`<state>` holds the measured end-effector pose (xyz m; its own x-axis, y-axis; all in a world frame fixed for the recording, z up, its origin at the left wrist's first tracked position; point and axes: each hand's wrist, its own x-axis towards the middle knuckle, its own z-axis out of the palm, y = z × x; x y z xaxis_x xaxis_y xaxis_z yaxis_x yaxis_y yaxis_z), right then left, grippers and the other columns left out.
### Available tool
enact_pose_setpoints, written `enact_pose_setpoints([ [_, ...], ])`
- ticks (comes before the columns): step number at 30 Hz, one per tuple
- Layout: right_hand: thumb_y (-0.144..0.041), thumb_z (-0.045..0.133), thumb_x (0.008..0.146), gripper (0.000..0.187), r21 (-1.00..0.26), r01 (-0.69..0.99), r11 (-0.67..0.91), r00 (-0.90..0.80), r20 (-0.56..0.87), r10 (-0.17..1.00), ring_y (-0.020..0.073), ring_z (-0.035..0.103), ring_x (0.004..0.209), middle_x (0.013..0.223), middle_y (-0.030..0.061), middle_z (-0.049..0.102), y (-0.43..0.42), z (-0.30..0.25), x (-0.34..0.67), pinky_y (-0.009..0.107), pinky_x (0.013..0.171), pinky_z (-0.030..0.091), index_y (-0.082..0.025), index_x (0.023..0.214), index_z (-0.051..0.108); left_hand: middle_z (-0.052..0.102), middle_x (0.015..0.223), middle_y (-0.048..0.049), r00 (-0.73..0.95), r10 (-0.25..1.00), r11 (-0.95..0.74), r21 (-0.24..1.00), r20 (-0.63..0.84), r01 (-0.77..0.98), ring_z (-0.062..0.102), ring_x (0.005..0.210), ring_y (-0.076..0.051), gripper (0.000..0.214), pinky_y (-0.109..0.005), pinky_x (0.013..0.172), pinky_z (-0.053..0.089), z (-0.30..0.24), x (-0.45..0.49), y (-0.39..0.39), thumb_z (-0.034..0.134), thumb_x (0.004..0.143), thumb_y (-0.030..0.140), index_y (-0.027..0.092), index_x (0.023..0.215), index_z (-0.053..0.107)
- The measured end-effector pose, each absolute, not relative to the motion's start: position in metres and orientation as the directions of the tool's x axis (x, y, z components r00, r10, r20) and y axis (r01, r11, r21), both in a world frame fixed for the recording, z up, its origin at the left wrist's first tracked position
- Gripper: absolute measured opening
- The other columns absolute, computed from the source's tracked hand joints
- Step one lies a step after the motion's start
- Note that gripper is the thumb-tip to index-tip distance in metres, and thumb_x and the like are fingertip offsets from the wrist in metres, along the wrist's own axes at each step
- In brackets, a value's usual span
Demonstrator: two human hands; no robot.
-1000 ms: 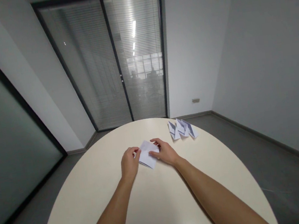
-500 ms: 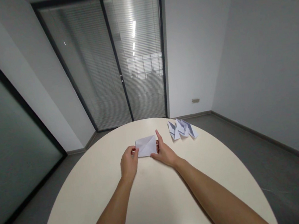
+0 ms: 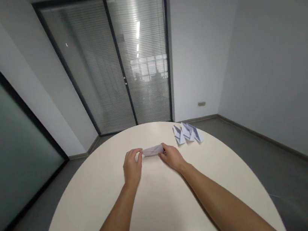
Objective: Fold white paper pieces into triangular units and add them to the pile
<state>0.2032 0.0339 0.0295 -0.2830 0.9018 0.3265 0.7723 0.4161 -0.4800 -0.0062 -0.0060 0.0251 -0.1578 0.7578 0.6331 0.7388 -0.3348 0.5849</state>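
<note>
Between my two hands is a piece of white folded paper (image 3: 152, 151), which shows as a narrow strip with slanting crease lines. My left hand (image 3: 132, 165) pinches its left end between thumb and fingers. At the right end my right hand (image 3: 173, 156) grips the paper, thumb on the near side and fingers curled at the far side. Beyond my right hand lie several folded white paper pieces (image 3: 188, 132) with pointed flaps, grouped close together near the far right edge of the table.
A round cream table (image 3: 154, 206) spreads beneath my forearms. Past its far edge stands a dark-framed glass door (image 3: 128, 96) with blinds. White walls (image 3: 204, 48) rise on both sides, and a small socket plate (image 3: 201, 104) sits low on the wall.
The paper went from a wide rectangle facing me to a narrow strip. My right hand's raised index finger has come down, and its fingers have closed on the paper's right end.
</note>
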Motion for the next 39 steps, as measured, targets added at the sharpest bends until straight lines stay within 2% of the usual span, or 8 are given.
enact_pose_setpoints([
  [2, -0.020, 0.057, 0.090, 0.017, -0.505, 0.749, 0.430, -0.281, 0.345, 0.895, 0.0202, 0.066, 0.092, 0.099, 0.0044, 0.074, 0.034, 0.030, 0.205, 0.026, 0.077, 0.040, -0.022, 0.104, 0.067, 0.073, 0.104, -0.0061, -0.155, 0.762, -0.295, 0.550, 0.629, 0.782, 0.063, 0.107, -0.025, 0.018, -0.040, 0.098, 0.050, 0.025, -0.008, -0.008, 0.052, 0.096, 0.027, 0.024, 0.099, 0.069],
  [7, -0.015, 0.059, 0.088, 0.023, -0.522, 0.724, 0.451, -0.280, 0.375, 0.884, 0.0200, 0.065, 0.100, 0.103, 0.0033, 0.075, 0.037, 0.027, 0.207, 0.027, 0.085, 0.043, -0.024, 0.103, 0.074, 0.073, 0.101, -0.0051, -0.161, 0.803, -0.199, 0.513, 0.574, 0.835, 0.064, 0.104, -0.025, 0.018, -0.038, 0.093, 0.052, 0.021, -0.013, -0.007, 0.053, 0.093, 0.020, 0.025, 0.097, 0.070],
  [12, -0.012, 0.060, 0.086, 0.029, -0.466, 0.756, 0.460, -0.303, 0.374, 0.877, 0.0216, 0.064, 0.102, 0.101, 0.0050, 0.076, 0.040, 0.025, 0.210, 0.029, 0.089, 0.045, -0.024, 0.106, 0.078, 0.075, 0.105, -0.0045, 0.059, 0.806, -0.329, 0.364, 0.589, 0.871, 0.063, 0.108, -0.025, 0.026, -0.039, 0.100, 0.049, 0.021, -0.012, -0.006, 0.053, 0.089, 0.012, 0.024, 0.101, 0.073],
  [16, -0.010, 0.059, 0.086, 0.032, -0.422, 0.758, 0.497, -0.358, 0.367, 0.859, 0.0224, 0.063, 0.106, 0.106, 0.0042, 0.077, 0.042, 0.022, 0.212, 0.031, 0.092, 0.046, -0.025, 0.107, 0.078, 0.077, 0.109, -0.0038, 0.185, 0.854, -0.363, 0.303, 0.486, 0.881, 0.068, 0.103, -0.024, 0.030, -0.038, 0.097, 0.051, 0.023, -0.008, -0.009, 0.054, 0.089, 0.011, 0.025, 0.105, 0.075],
  [21, -0.007, 0.057, 0.085, 0.037, -0.446, 0.717, 0.536, -0.411, 0.352, 0.841, 0.0210, 0.064, 0.108, 0.108, 0.0047, 0.077, 0.044, 0.015, 0.211, 0.030, 0.095, 0.047, -0.026, 0.109, 0.079, 0.078, 0.113, -0.0017, 0.136, 0.925, -0.263, 0.341, 0.355, 0.902, 0.072, 0.104, -0.023, 0.033, -0.036, 0.094, 0.053, 0.021, -0.009, -0.011, 0.054, 0.089, 0.012, 0.028, 0.106, 0.077],
  [28, -0.005, 0.053, 0.083, 0.041, -0.483, 0.634, 0.604, -0.479, 0.368, 0.797, 0.0202, 0.063, 0.109, 0.109, 0.0051, 0.076, 0.047, 0.009, 0.209, 0.029, 0.098, 0.046, -0.021, 0.113, 0.076, 0.077, 0.113, -0.0018, 0.091, 0.944, -0.196, 0.316, 0.318, 0.928, 0.071, 0.104, -0.021, 0.029, -0.030, 0.090, 0.051, 0.021, -0.009, -0.011, 0.053, 0.091, 0.016, 0.026, 0.107, 0.075],
  [35, -0.009, 0.058, 0.079, 0.025, -0.420, 0.669, 0.614, -0.457, 0.419, 0.784, 0.0220, 0.060, 0.099, 0.099, 0.0057, 0.076, 0.046, 0.013, 0.208, 0.029, 0.094, 0.044, -0.018, 0.093, 0.076, 0.077, 0.109, -0.0039, 0.061, 0.953, -0.134, 0.234, 0.296, 0.963, 0.070, 0.099, -0.021, 0.028, -0.028, 0.082, 0.048, 0.028, -0.004, -0.013, 0.049, 0.095, 0.021, 0.025, 0.109, 0.073],
  [39, -0.020, 0.059, 0.086, 0.017, -0.399, 0.687, 0.607, -0.452, 0.419, 0.787, 0.0214, 0.060, 0.093, 0.093, 0.0064, 0.074, 0.041, 0.019, 0.207, 0.029, 0.089, 0.042, -0.018, 0.087, 0.076, 0.077, 0.103, -0.0045, 0.055, 0.949, -0.126, 0.214, 0.312, 0.969, 0.070, 0.093, -0.021, 0.028, -0.028, 0.077, 0.046, 0.029, -0.003, -0.014, 0.043, 0.101, 0.030, 0.025, 0.104, 0.071],
])
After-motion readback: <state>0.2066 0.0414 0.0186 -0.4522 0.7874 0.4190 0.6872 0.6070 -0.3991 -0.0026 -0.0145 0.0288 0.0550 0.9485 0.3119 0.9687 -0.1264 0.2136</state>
